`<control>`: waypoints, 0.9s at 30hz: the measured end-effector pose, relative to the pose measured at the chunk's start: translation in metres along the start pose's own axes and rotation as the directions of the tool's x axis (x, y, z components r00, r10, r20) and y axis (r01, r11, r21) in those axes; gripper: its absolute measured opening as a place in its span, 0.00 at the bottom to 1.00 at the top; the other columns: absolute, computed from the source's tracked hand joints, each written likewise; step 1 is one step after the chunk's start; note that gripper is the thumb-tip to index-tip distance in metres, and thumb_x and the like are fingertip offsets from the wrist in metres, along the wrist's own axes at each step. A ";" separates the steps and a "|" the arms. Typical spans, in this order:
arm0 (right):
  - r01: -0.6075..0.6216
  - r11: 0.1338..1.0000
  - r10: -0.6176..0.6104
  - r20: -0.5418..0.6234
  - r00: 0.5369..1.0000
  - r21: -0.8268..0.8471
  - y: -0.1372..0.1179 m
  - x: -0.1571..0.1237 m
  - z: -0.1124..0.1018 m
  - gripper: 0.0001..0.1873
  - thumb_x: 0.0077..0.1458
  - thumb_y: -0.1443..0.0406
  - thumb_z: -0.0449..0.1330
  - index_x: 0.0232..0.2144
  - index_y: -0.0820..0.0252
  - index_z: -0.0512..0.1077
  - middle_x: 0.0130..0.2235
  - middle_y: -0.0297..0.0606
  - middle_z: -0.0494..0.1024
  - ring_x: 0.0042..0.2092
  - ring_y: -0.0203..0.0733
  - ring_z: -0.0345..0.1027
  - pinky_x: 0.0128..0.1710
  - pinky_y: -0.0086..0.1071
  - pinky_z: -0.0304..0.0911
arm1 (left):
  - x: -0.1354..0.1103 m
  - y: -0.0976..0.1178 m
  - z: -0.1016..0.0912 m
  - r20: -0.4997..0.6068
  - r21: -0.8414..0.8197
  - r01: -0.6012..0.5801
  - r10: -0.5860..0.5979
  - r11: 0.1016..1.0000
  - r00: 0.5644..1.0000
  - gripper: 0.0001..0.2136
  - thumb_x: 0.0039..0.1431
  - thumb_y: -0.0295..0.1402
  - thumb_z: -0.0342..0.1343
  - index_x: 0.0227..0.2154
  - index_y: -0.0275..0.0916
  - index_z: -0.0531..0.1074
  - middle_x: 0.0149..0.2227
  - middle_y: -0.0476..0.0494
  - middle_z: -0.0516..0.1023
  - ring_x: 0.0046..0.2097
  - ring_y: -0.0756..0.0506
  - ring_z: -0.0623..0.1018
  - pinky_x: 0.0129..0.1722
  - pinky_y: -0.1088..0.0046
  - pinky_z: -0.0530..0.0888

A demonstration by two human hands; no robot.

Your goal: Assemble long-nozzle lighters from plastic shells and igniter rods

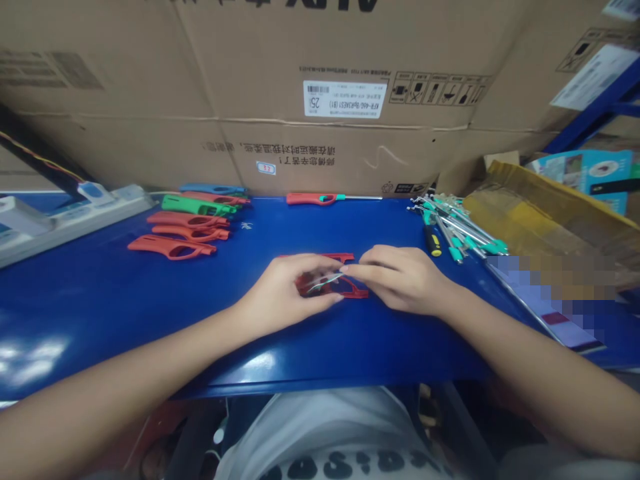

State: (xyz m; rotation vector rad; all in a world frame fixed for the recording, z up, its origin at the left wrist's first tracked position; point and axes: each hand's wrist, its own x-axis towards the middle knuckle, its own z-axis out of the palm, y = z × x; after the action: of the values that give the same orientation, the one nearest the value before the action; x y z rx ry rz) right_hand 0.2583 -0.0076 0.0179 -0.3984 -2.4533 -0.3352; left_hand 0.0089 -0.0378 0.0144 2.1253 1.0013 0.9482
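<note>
Near the front middle of the blue table, my left hand (283, 287) curls around a red lighter shell (356, 291), whose trigger loop sticks out to the right. Thin pale wires (324, 283) lie across the shell between my two hands. My right hand (407, 277) reaches in from the right, its fingertips pinched at the end of these wires. What exactly the right fingertips hold is too small to tell. A second red shell piece (343, 256) lies just behind my hands, partly hidden by my left hand.
Red, green and blue lighter shells (173, 247) lie back left, beside a white power strip (115, 207). At the back is an assembled red lighter (313, 199). Metal lighter rods (465, 230), a black-yellow screwdriver (432, 240) and a taped carton (550, 213) are right. Cardboard (240, 147) stands behind.
</note>
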 end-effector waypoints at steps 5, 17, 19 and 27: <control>-0.155 0.980 0.151 0.049 0.987 0.122 0.009 -0.005 -0.001 0.15 0.67 0.70 0.53 0.52 0.57 0.73 0.42 0.41 0.81 0.39 0.39 0.75 0.36 0.30 0.69 | 0.001 -0.006 -0.003 0.044 0.094 0.010 -0.014 0.995 0.999 0.20 0.58 0.29 0.62 0.54 0.39 0.75 0.42 0.46 0.84 0.38 0.47 0.82 0.37 0.75 0.78; -0.519 0.757 0.323 0.463 0.825 0.397 0.022 -0.006 -0.010 0.13 0.68 0.62 0.56 0.49 0.58 0.75 0.45 0.40 0.81 0.41 0.40 0.74 0.42 0.32 0.67 | 0.002 -0.008 -0.012 -0.083 0.249 -0.211 0.238 0.945 0.968 0.11 0.63 0.26 0.59 0.48 0.37 0.78 0.46 0.43 0.80 0.41 0.51 0.80 0.42 0.79 0.78; -0.535 0.727 0.301 0.500 0.812 0.431 0.023 -0.006 -0.011 0.12 0.66 0.62 0.58 0.48 0.59 0.76 0.41 0.40 0.80 0.37 0.38 0.71 0.37 0.30 0.64 | 0.003 -0.008 -0.013 -0.079 0.262 -0.256 0.285 0.931 0.955 0.07 0.64 0.27 0.60 0.43 0.36 0.79 0.42 0.43 0.82 0.41 0.50 0.81 0.44 0.79 0.77; -0.520 0.691 0.223 0.536 0.814 0.502 0.019 -0.003 -0.015 0.10 0.65 0.65 0.58 0.45 0.61 0.77 0.43 0.42 0.78 0.42 0.39 0.71 0.43 0.33 0.65 | 0.008 -0.014 -0.022 0.050 0.275 -0.231 0.226 0.933 0.973 0.08 0.65 0.32 0.60 0.42 0.35 0.81 0.40 0.42 0.84 0.39 0.48 0.83 0.41 0.77 0.76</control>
State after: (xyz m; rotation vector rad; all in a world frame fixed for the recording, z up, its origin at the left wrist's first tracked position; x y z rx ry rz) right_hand 0.2759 0.0046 0.0301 -0.7270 -2.6163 0.8493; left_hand -0.0110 -0.0191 0.0189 2.5261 0.9390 0.9389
